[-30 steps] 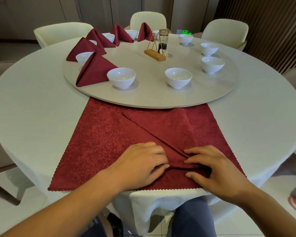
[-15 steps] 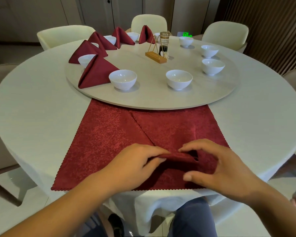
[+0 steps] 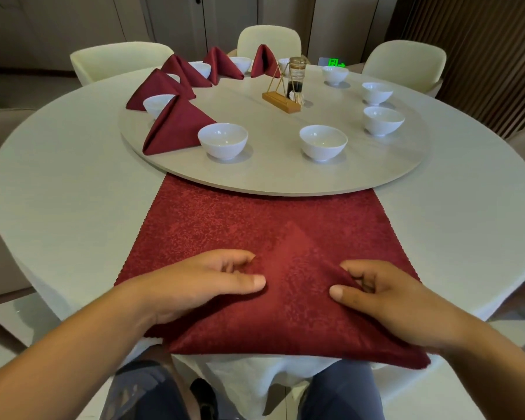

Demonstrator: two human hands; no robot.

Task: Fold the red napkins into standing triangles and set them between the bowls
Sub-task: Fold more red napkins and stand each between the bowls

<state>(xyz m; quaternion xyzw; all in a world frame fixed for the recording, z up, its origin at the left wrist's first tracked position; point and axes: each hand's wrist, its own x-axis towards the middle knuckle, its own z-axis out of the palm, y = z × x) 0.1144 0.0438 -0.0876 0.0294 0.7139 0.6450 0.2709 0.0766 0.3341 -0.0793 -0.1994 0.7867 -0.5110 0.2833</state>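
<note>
A round table [image 3: 73, 192] under a pale cloth fills the view, seen from above by a seated person. At far left a cream chair [image 3: 119, 60] stands behind it. On the left side of the pale turntable [image 3: 285, 180] at the table's middle, five red standing napkins [image 3: 176, 128] curve away in an arc, with small white bowls [image 3: 158, 104] tucked between them.

Nearer the viewer, a flat red cloth [image 3: 225, 213] lies on the table, its far edge under the turntable's rim. The left hand [image 3: 200, 283] rests on this cloth, its fingers curled at the left slanted edge of the folded napkin [image 3: 294, 301] and its thumb pressed on top, pinching the fabric. The folded napkin is a red triangle lying on the flat cloth at the table's near edge, its tip pointing away and its long base overhanging toward the person's lap. The right hand [image 3: 388, 298] grips the right slanted edge the same way, fingers tucked under the fold and thumb on top.

Beyond the hands, two more white bowls sit side by side with an open gap between them. Behind them is a wooden stand [image 3: 281, 101] with a gold wire triangle, and a glass jar [image 3: 297, 78] just beside it. To the right, three further bowls follow the turntable's rim, spaced apart. Two more cream chairs stand behind the table.
</note>
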